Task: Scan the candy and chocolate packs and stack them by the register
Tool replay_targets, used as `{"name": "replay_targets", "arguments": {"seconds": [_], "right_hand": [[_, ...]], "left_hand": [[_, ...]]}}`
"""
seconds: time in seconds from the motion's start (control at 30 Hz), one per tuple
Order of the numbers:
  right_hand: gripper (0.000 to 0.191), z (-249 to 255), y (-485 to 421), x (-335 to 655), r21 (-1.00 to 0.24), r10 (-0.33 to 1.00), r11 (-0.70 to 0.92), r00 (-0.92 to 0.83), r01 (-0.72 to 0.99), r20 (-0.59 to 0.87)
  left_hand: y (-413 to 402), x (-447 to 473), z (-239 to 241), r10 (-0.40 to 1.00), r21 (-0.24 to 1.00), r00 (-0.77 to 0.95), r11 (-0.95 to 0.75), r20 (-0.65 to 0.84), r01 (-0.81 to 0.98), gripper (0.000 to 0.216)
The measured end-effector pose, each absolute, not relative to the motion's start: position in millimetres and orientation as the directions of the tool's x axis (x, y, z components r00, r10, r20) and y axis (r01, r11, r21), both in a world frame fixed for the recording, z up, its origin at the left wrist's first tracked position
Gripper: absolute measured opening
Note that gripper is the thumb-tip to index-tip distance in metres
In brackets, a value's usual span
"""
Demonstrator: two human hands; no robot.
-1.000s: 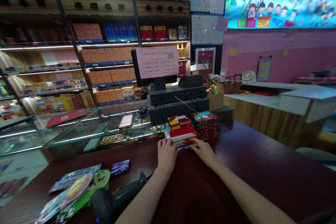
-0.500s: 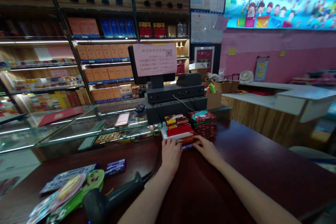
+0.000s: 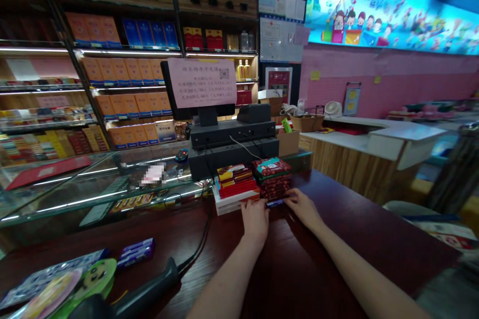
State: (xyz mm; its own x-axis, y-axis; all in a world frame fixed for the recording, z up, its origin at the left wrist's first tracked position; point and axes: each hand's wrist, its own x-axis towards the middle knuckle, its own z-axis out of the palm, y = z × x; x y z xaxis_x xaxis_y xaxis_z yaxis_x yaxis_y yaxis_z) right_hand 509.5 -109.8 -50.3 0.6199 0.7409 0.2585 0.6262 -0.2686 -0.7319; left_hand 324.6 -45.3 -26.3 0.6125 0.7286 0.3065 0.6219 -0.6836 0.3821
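Note:
My left hand [image 3: 255, 218] and my right hand [image 3: 302, 209] pinch the two ends of a small purple pack [image 3: 276, 203], low over the dark wooden counter. It lies in front of a pile of dark red packs [image 3: 275, 184] with a teal-topped one uppermost. Just left of that pile stands a stack of red and yellow packs [image 3: 235, 182] on white boxes [image 3: 236, 203], near my left fingers. My fingertips are partly hidden behind the hands.
A black handheld scanner [image 3: 149, 286] with a cable lies at front left. Beside it are purple packs [image 3: 135, 252] and green-and-pink packaged items [image 3: 95, 276]. A monitor bearing a paper sign [image 3: 202, 82] stands behind the stacks, with a glass display counter [image 3: 108, 172] to its left.
Both hands and the purple pack have shifted right along the stacks, from the front of the white boxes to the dark red pile. The view has turned slightly right.

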Motion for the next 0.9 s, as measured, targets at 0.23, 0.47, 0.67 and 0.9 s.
{"name": "replay_targets", "arguments": {"seconds": [0.23,0.47,0.67,0.9], "right_hand": [[0.015,-49.0,-105.4,519.9,-0.650,0.699,-0.374,0.662,0.661,0.272],[0.014,-50.5,-103.5,518.1,-0.579,0.664,-0.438,0.681,0.688,0.308],[0.012,-52.8,-100.3,515.4,-0.558,0.644,-0.452,0.688,0.696,0.336],[0.014,-51.4,-106.4,510.1,-0.569,0.642,-0.423,0.676,0.705,0.361]], "left_hand": [[-49.9,338.5,-32.0,0.749,0.448,0.609,-0.653,0.262,0.610,0.033],[-51.6,343.4,-32.6,0.759,0.463,0.603,-0.639,0.247,0.614,0.035],[-53.7,340.9,-28.0,0.759,0.457,0.611,-0.637,0.228,0.621,0.035],[-54.9,331.8,-23.1,0.754,0.416,0.616,-0.648,0.229,0.638,0.035]]}}
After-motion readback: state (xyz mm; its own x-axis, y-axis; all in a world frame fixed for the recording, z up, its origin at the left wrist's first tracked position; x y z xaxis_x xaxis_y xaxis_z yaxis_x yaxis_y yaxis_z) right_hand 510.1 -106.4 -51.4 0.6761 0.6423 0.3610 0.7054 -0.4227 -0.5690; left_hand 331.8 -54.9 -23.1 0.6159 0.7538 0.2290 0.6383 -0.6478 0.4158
